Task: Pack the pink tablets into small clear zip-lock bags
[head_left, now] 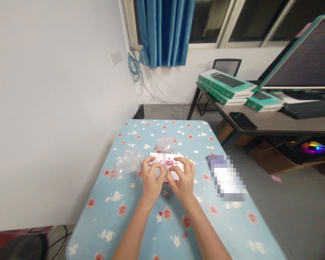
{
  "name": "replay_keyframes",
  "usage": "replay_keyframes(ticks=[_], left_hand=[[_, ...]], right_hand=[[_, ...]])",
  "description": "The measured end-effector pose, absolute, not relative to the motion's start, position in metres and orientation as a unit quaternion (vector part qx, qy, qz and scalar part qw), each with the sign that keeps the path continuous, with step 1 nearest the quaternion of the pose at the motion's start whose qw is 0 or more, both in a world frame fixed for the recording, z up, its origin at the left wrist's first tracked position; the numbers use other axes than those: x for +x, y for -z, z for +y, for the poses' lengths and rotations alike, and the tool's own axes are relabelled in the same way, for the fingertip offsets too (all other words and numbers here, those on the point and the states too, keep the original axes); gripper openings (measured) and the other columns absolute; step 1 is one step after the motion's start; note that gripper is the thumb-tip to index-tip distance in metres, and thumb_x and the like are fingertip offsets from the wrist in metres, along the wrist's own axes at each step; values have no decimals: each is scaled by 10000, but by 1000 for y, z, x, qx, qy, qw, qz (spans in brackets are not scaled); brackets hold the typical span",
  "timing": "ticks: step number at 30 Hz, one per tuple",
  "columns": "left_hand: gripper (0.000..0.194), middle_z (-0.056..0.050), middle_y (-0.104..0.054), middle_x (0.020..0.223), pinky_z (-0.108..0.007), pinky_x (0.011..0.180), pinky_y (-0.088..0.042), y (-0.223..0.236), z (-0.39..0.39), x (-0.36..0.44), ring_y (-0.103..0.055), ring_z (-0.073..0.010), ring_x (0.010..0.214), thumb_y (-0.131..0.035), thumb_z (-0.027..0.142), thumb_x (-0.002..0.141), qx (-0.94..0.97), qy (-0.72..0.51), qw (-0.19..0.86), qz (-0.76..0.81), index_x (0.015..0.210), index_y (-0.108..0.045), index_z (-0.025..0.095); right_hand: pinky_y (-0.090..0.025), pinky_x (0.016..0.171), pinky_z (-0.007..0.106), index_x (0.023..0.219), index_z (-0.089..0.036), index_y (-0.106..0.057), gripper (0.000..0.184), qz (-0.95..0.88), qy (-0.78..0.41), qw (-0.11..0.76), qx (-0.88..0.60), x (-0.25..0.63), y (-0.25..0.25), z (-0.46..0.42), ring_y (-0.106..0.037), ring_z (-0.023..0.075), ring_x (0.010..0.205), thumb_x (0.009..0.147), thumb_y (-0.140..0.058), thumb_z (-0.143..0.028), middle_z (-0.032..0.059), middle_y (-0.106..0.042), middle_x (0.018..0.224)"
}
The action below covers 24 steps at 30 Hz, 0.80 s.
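Note:
My left hand (152, 177) and my right hand (182, 177) curl their fingers together over a white card (176, 172), their fingertips nearly meeting at its middle. A cluster of small pink beads (169, 163) lies on the card, just beyond my right fingers. A thin clear strip seems to run between my hands, but I cannot tell what it is. Beyond the card stands a clear zip bag (164, 144) holding a few pink beads. Another clear zip bag (128, 162) lies to the left of my left hand.
All this lies on a table with a blue floral cloth (162, 224). A pixelated object (226, 178) covers its right edge. Beyond it stands a desk (271, 121) with green-and-white boxes, a phone, a keyboard and a monitor. A white wall (56, 108) runs along the left.

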<state>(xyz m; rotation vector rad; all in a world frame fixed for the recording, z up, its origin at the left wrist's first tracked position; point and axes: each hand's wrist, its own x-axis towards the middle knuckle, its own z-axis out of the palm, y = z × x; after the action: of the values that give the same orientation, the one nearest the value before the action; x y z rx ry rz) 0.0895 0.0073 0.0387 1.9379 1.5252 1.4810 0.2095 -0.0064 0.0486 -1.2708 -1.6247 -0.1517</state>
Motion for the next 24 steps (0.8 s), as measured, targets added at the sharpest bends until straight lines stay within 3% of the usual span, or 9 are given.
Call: replay_keyframes(ticks=[5,10,13,17,20,24], left_hand=[[67,-64,-492,1056,-393,899,-425,-35,12,80,-490,-233,1060,-567,155,762,655,-515,85,547,729,-607,198],[82,-65,-510,1029,-379,878,-444,-38,12,74,-516,-223,1026,-566,180,770,644,-530,103,541,699,-607,195],[72,-81,-517,1120,-393,917,-439,-41,10,73,-507,-234,1094,-563,203,785,678,-530,125,493,802,-633,203],[466,-127,-367,1387,-457,1002,-388,-43,7,73,-366,-298,1294,-632,235,732,740,-481,175,435,1189,-543,217],[755,-137,-265,1467,-498,1042,-348,-42,6,74,-292,-330,1347,-738,283,651,764,-431,223,425,1331,-413,245],[817,-126,-284,1469,-521,1073,-308,-40,6,76,-317,-321,1338,-779,306,624,766,-418,274,405,1341,-389,279]], right_hand=[[-385,871,444,696,-230,-580,110,-650,85,534,-534,211,-50,-7,-521,262,1006,762,-584,-141,66,-584,1008],[-399,862,447,709,-237,-573,113,-651,69,540,-529,213,-52,-6,-534,250,971,778,-580,-148,55,-607,948],[-395,868,451,713,-238,-567,118,-648,57,543,-532,218,-55,-6,-537,245,964,791,-562,-149,54,-609,947],[-372,903,475,710,-233,-580,102,-666,30,529,-525,227,-57,-6,-511,253,995,797,-569,-180,57,-605,993],[-368,914,485,699,-233,-593,98,-683,-8,517,-515,231,-58,-6,-485,265,1024,783,-579,-183,57,-612,998],[-372,918,483,705,-235,-615,92,-702,-38,504,-502,231,-60,-8,-478,266,1044,767,-583,-176,55,-616,999]])
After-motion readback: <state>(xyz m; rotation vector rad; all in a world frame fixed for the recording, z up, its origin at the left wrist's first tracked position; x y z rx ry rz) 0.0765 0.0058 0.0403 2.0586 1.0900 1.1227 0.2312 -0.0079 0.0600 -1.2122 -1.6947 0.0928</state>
